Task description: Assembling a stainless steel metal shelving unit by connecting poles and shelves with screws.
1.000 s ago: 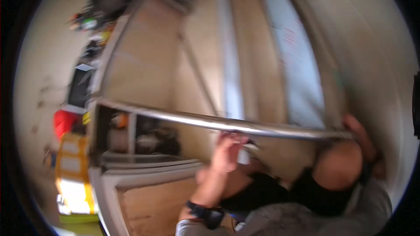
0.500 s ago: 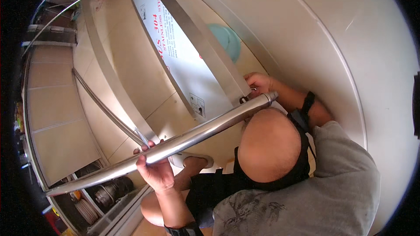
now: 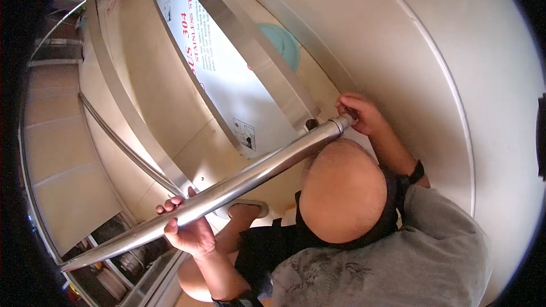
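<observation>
A long, shiny steel pipe [image 3: 227,189] slants across the view, from low at the left up to the right. My left hand [image 3: 193,232] is wrapped round its middle from below, thumb in front and fingertips showing behind. At the narrow, stepped right end of the pipe, my right hand [image 3: 364,115] has its fingers curled round the tip; part of the grip is hidden. Just behind that end is a flat steel bar [image 3: 273,68] with a small dark round piece [image 3: 311,124] at its tip. Film-covered sheet metal [image 3: 227,94] with printing lies beyond the pipe.
A second curved-looking steel bar [image 3: 122,99] stands to the left, with thin tubing [image 3: 128,148] beside it. A teal basin [image 3: 281,45] sits by the pale wall [image 3: 398,68]. Cabinet shelves [image 3: 122,261] hold coils at lower left. My bent knee [image 3: 344,193] is under the pipe.
My right hand has moved from the bar's tip onto the end of the pipe. My left hand keeps its hold, and the view has shifted slightly.
</observation>
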{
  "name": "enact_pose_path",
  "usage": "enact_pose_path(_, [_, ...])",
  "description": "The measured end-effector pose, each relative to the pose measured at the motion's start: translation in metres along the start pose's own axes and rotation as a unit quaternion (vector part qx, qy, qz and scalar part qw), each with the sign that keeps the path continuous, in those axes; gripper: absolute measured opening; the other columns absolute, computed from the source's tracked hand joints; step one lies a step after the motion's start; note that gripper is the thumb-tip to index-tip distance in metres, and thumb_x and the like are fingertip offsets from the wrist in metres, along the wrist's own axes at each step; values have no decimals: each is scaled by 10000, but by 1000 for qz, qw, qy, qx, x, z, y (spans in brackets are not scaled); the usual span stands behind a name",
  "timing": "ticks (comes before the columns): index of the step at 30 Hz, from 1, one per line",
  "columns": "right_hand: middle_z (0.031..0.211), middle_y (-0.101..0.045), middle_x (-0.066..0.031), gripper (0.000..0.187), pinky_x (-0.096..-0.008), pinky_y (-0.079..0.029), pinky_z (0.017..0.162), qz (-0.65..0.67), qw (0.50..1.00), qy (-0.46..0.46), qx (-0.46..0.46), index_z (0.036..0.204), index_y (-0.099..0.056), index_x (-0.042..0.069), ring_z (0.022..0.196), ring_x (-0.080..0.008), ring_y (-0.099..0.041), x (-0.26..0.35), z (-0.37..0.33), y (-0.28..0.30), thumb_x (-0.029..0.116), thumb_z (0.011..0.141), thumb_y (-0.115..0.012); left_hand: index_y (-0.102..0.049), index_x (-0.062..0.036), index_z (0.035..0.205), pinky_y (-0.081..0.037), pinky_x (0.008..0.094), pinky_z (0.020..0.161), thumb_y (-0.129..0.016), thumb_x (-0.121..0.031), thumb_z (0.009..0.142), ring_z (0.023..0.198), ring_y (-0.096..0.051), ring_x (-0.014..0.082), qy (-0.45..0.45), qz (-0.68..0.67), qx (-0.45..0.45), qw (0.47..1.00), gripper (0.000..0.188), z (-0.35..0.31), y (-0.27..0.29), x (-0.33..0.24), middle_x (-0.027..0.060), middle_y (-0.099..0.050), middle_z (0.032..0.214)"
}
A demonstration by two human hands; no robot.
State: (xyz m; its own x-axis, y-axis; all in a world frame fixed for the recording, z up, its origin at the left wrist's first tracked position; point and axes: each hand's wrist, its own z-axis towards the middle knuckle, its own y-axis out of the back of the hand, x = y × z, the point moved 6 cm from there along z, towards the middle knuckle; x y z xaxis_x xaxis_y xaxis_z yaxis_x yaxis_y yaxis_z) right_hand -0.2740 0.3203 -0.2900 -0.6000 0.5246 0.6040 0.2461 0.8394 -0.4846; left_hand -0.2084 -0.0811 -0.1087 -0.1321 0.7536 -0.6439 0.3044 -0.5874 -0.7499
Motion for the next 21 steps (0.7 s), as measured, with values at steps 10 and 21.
enact_pose_path(10, [764, -564, -73, 345, -294, -402, 607, -592, 724, 235, 265, 917, -602, -1, 709, -171, -504, 87, -43, -157, 242, 700, -713, -503, -66, 922, -306, 423, 984, -573, 31, 654, 892, -495, 197, -53, -75, -2, 996, 294, 12, 12, -10, 37, -498, 876])
enact_pose_path(21, [808, -534, -104, 501, -347, -424, 623, -708, 501, 361, 342, 931, -584, 58, 731, -290, -537, 31, -27, -174, 276, 527, -786, -514, -43, 859, -369, 409, 916, -563, 34, 661, 811, -540, 208, -108, -95, -33, 989, 218, 22, 36, -19, 70, -544, 799])
